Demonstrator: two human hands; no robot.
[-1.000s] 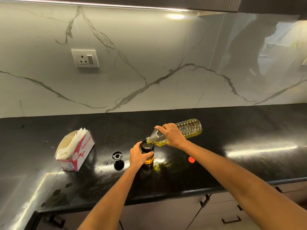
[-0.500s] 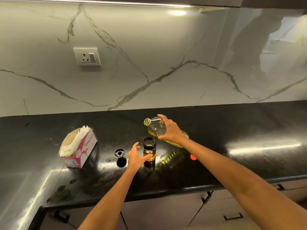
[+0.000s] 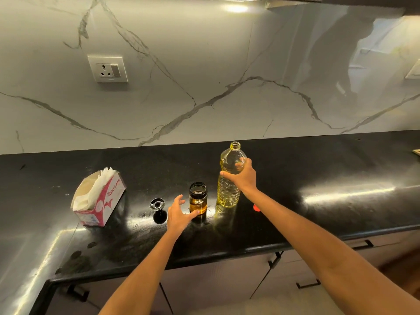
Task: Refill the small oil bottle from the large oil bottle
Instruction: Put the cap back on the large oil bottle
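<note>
Red "ORIGAMI" lettering on the tissue box [image 3: 106,201] side

Right hand [image 3: 244,178] half hides red cap [image 3: 256,207].

A white marble wall [image 3: 227,64] with grey veins rises behind the glossy black table [image 3: 318,173] — a strip light [image 3: 236,7] glares along its top. A white socket [image 3: 108,69] sits at left; dark-handled cabinets [image 3: 284,278] stand below.
</note>
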